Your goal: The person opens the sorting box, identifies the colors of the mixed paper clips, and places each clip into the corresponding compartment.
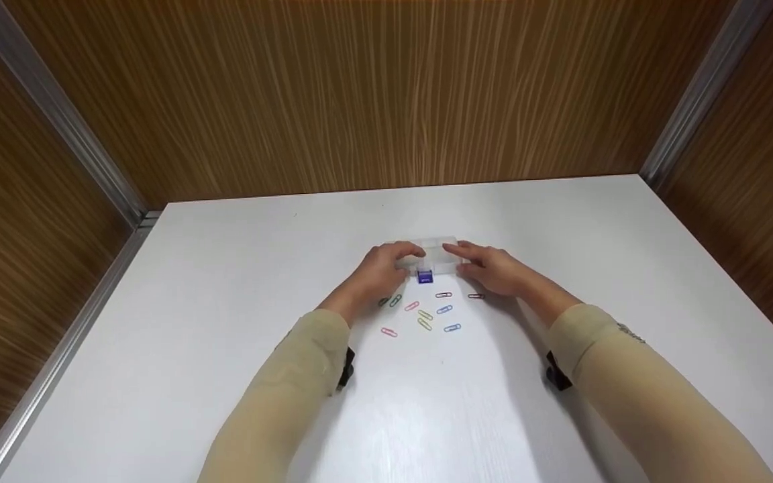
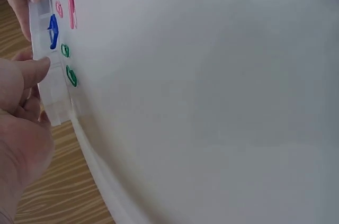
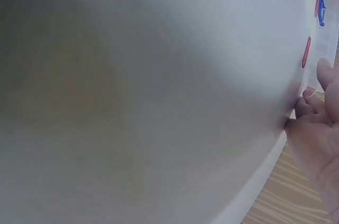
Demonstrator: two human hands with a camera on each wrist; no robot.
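A clear plastic box (image 1: 439, 256) with a blue latch (image 1: 425, 276) on its near side lies on the white table. My left hand (image 1: 381, 268) grips its left end, the thumb on the near side and the fingers over the top and back, as the left wrist view (image 2: 24, 94) also has it. At the right end, my right hand (image 1: 494, 267) holds the box between thumb and fingers; its thumb (image 3: 324, 73) lies along the near wall. Several paper clips lie just in front of the box, among them a green clip (image 1: 396, 300) near the left hand and a red clip (image 1: 476, 296) near the right.
Nearer to me lie pink (image 1: 389, 332), yellow (image 1: 425, 324) and blue (image 1: 452, 328) paper clips, flat on the white table (image 1: 239, 282). A wood-grain panel (image 1: 386, 94) rises behind the table's far edge, with side panels framed by metal rails (image 1: 64, 114).
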